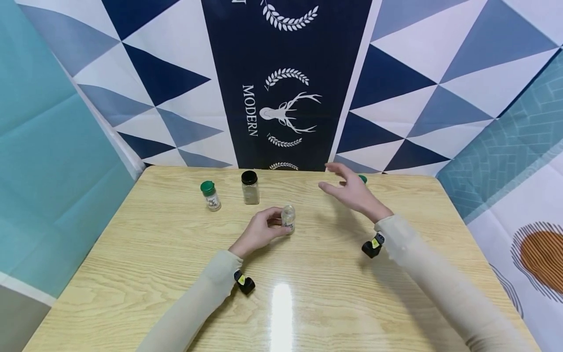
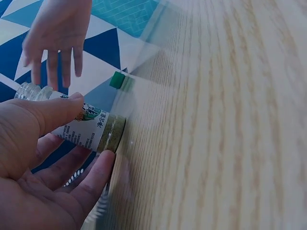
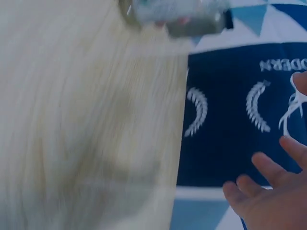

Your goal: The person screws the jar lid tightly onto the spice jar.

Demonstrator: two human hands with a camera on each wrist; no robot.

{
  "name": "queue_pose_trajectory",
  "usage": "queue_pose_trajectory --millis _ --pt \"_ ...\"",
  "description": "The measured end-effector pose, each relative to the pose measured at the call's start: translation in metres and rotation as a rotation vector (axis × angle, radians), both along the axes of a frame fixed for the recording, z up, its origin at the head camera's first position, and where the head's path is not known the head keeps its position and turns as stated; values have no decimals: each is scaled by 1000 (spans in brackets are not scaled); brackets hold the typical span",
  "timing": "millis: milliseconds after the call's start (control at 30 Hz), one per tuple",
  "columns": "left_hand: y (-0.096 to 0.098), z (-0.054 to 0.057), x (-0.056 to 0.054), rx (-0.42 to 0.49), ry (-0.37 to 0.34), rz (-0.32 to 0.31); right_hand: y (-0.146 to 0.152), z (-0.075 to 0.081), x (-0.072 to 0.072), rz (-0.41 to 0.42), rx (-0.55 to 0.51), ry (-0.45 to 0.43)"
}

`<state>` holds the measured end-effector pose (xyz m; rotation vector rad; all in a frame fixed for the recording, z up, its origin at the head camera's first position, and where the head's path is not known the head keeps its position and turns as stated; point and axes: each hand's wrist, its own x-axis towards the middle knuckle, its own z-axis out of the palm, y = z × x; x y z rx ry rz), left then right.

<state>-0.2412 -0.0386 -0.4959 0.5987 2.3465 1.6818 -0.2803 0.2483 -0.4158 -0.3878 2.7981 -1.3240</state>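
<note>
My left hand [image 1: 260,231] grips a small glass spice jar [image 1: 288,218] by its side, near the middle of the table. The jar stands upright with its threaded mouth bare, and the left wrist view shows a printed label and greenish powder at its bottom [image 2: 113,134]. Thumb and fingers lie on opposite sides of the label. My right hand [image 1: 352,190] hovers to the right with fingers spread, holding nothing. Just behind it a green cap [image 1: 362,179] peeks out, largely hidden by that hand in the head view.
On the wooden table [image 1: 145,244], a green-capped spice jar [image 1: 212,196] stands at the back left. Beside it is a black-capped jar [image 1: 250,188]. A patterned cloth [image 1: 286,63] hangs behind the table's far edge.
</note>
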Motion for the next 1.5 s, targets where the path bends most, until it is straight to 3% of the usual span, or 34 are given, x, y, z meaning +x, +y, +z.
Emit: queue_pose_trajectory --millis 167,300,600,867,1300,1500 --pt "0 -1 0 -12 13 3 19 -7 -11 -50 205 83" --pt "0 -3 0 -11 18 0 34 -12 -18 -56 276 54" --pt "0 -4 0 -10 23 3 61 -24 -40 -145 291 -69" --pt "0 -4 1 -20 20 12 72 -30 -51 -207 220 -56" --pt "-1 -3 1 -12 22 7 75 -40 -62 -218 343 -57" --pt "-2 -3 2 -9 12 3 73 -46 -63 -226 380 14"
